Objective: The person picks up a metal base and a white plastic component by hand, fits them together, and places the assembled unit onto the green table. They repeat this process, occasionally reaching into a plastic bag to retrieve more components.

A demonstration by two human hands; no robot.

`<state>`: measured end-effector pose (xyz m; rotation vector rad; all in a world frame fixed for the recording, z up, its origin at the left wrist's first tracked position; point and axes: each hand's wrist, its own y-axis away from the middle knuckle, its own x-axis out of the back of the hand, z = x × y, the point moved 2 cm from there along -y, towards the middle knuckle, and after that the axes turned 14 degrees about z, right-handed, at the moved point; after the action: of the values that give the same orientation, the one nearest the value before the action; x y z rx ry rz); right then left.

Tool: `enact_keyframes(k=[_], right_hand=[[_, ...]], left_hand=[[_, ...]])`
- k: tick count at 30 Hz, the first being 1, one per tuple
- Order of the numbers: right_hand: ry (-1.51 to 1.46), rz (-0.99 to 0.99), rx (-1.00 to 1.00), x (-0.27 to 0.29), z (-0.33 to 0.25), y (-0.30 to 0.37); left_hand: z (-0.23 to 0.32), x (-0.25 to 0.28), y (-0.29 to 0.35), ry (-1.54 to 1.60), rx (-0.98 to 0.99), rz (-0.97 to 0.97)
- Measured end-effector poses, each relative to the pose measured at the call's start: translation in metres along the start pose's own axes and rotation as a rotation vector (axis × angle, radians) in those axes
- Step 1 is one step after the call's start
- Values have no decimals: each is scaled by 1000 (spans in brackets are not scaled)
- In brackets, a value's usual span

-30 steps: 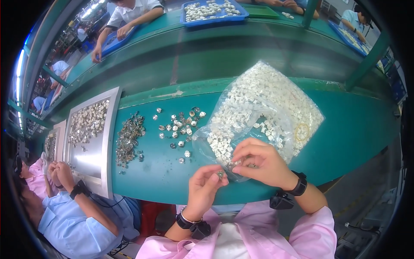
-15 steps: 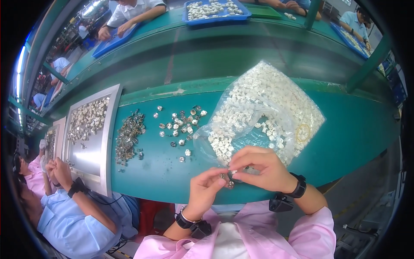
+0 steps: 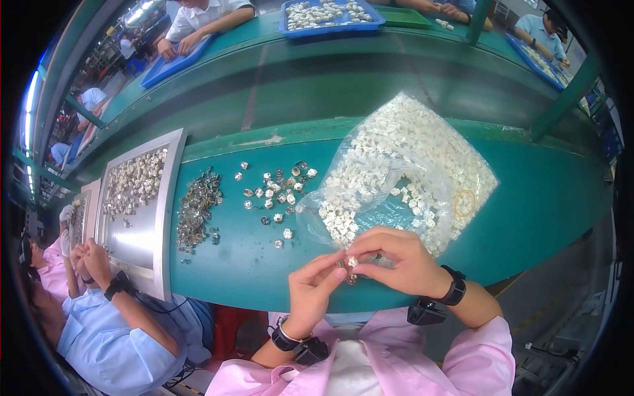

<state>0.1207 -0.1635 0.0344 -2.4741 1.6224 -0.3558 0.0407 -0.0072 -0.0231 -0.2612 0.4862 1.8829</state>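
My right hand [image 3: 403,259] pinches a small white plastic part [image 3: 352,262] between thumb and fingertips. Right beside it, my left hand [image 3: 313,288] is closed on a small metal part [image 3: 341,264]. The two parts meet or nearly meet; my fingers partly hide them. One more small metal piece [image 3: 352,279] shows just below the fingertips. Beyond my hands lies a clear plastic bag [image 3: 422,158] full of white parts, its mouth open toward me. Several loose white-and-metal pieces [image 3: 279,191] are scattered left of the bag, and a heap of metal parts [image 3: 199,204] lies farther left.
A metal-framed tray [image 3: 162,231] holding many parts stands at the left. Next to it a person in a light blue shirt [image 3: 119,336] works. Across the green conveyor [image 3: 317,86], other people work at blue trays [image 3: 330,30]. A green post [image 3: 568,99] rises at the right.
My right fingertips have shifted slightly left toward my left hand, and the white part now shows more plainly. The left hand has barely moved. The bag and heaps stay put.
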Motion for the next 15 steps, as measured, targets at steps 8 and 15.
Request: enact_keyframes(k=[8, 15], right_hand=[[127, 31, 234, -2, 4, 2], [143, 54, 331, -4, 7, 6]], left_hand=[[-1, -1, 4, 46, -67, 61], [-5, 0, 4, 20, -159, 21]])
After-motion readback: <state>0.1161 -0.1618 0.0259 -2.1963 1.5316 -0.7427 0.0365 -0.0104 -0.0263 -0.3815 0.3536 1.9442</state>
